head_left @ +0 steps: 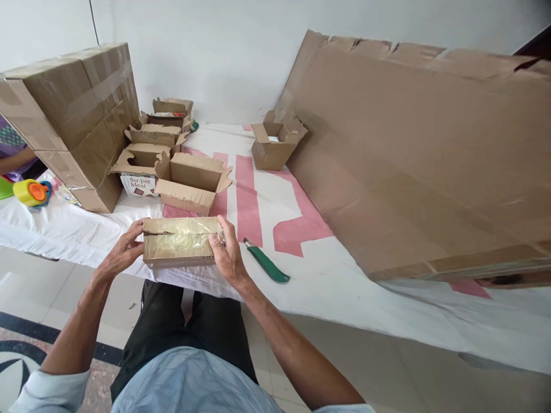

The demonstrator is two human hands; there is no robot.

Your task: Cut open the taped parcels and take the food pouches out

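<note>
Between my two hands is a small brown cardboard box [178,245], closed, with shiny clear tape over its face. My left hand [126,250] grips its left end, fingers along the side. At the other end, my right hand [229,252] holds the box with its thumb pressed on the taped face. The box is at the table's front edge. To the right of my right hand lies a green-handled knife [267,264] on the cloth. Just behind the held box stands an open cardboard box [189,198] with its flaps up.
Several open boxes, one a printed white box [138,184], line the left side beside a stack of taped cartons [73,109]. A tape roll [30,192] sits far left, near a person's arm [17,162]. One open box [273,152] stands against a large cardboard sheet [422,155] on the right.
</note>
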